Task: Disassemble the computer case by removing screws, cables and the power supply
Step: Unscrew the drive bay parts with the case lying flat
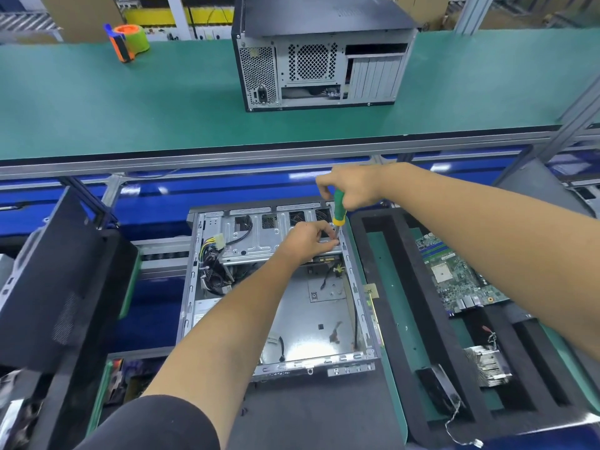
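An open computer case [292, 319] lies flat in front of me, its bare metal floor showing. A silver drive cage [250, 241] sits at its far end, with a bundle of coloured cables [211, 258] to the left. My right hand [354, 190] grips a green and yellow screwdriver [339, 209] held upright, its tip at the case's far right edge. My left hand [308, 238] rests on the cage's right end, its fingertips pinched right beside the screwdriver tip. What the fingers pinch is too small to tell.
A black foam tray [406, 303] at the right holds a green motherboard [457, 274], a heatsink [487, 365] and a fan. A black side panel [55, 287] leans at the left. Another closed case [321, 60] and a tape dispenser [130, 42] stand on the green conveyor behind.
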A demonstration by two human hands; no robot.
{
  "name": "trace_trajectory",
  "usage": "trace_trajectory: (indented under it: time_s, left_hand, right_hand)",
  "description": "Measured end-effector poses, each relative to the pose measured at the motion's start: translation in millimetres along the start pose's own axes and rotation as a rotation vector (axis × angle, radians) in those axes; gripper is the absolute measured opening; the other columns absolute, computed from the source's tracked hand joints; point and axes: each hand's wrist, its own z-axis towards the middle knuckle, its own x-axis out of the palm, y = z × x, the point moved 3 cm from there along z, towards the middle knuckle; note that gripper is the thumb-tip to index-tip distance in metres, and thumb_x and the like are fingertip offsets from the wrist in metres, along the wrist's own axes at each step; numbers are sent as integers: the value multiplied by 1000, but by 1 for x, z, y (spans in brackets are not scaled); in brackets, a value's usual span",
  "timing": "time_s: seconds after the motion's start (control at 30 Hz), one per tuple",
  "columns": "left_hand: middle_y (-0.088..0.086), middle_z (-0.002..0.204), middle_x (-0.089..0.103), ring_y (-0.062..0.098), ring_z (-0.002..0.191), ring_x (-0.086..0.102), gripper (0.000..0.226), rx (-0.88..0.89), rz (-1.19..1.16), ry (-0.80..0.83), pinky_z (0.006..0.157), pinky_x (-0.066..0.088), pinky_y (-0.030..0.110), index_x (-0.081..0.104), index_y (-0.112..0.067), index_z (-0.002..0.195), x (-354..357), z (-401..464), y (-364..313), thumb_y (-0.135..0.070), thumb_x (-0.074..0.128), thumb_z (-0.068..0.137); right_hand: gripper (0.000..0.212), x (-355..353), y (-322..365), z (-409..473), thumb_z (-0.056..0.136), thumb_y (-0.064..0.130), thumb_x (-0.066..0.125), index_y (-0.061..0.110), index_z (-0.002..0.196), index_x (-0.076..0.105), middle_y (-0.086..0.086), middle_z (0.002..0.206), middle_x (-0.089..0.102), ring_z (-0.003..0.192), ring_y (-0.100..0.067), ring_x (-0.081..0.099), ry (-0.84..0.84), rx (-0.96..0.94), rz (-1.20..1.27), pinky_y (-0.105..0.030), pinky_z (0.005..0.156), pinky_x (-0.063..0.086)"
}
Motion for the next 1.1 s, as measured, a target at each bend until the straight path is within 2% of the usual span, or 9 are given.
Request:
trace_trajectory:
  time_s: [0.17, 0.27, 0.33, 0.53, 0.6, 0.7, 0.87, 1.0, 1.1]
  left_hand:
    - [-6, 61, 46, 13, 58, 42, 13, -2, 2, -4, 60, 37, 31, 72, -24, 94, 1, 0, 0, -35, 77, 89]
    - [-7, 61, 45, 12, 58, 42, 15, 6, 27, -6, 59, 35, 30, 71, -22, 94, 1, 1, 0, -36, 77, 90]
    - [-6, 62, 46, 12, 58, 43, 17, 12, 35, -3, 60, 36, 31, 71, -21, 95, 0, 0, -1, -36, 76, 90]
    - [-6, 62, 46, 12, 58, 43, 16, 2, 37, 2, 60, 38, 31, 71, -23, 95, 0, 0, -1, -37, 76, 90]
    - [-7, 60, 45, 11, 56, 42, 16, 3, 43, 1, 57, 35, 29, 70, -23, 94, 0, 1, 0, -37, 76, 90]
    - [-10, 59, 44, 8, 55, 41, 15, 13, 41, 0, 55, 33, 26, 70, -23, 94, 0, 0, -1, -36, 76, 90]
    - [-8, 61, 46, 10, 57, 43, 15, 8, 49, 3, 59, 37, 30, 70, -23, 94, 0, 0, -1, -37, 76, 90]
    - [-9, 60, 44, 8, 56, 42, 15, 25, 41, -6, 55, 33, 26, 69, -22, 93, 0, 0, -1, -35, 77, 89]
    - [-7, 60, 44, 8, 56, 41, 18, 28, 43, -5, 55, 32, 28, 71, -20, 96, 0, 0, -2, -35, 77, 90]
  right_hand:
    - [22, -5, -3, 1, 98, 48, 44, 27, 93, 47, 4, 82, 54, 67, -15, 46, -3, 164, -360, -33, 56, 29]
    - [5, -2, -1, 2, 95, 21, 50, 25, 98, 50, 0, 87, 50, 75, -27, 52, -24, 47, -147, -42, 62, 42]
    - [23, 0, 2, 0, 84, 2, 54, 17, 102, 54, -8, 98, 47, 84, -38, 56, 1, -33, -17, -53, 73, 49]
    - [13, -3, 1, 0, 98, 40, 43, 27, 100, 47, 1, 87, 57, 70, -20, 48, -14, 95, -326, -34, 58, 31]
    - [6, -2, 0, 0, 95, 23, 47, 28, 100, 48, -1, 91, 52, 72, -22, 47, -30, 13, -219, -38, 59, 37]
    - [29, 3, 0, -2, 85, 1, 55, 21, 106, 51, -6, 101, 43, 77, -29, 48, -25, -71, -37, -41, 63, 41]
    - [12, 0, 0, 5, 99, 40, 46, 30, 106, 46, 2, 82, 55, 68, -20, 50, -56, 22, -349, -33, 55, 31]
    - [25, 3, 3, 5, 78, -1, 54, 18, 94, 55, -7, 91, 51, 85, -37, 55, -40, -135, -47, -51, 70, 48]
    - [26, 6, 1, 4, 76, -6, 55, 12, 94, 59, -5, 90, 50, 83, -30, 51, -85, -164, -17, -43, 68, 46]
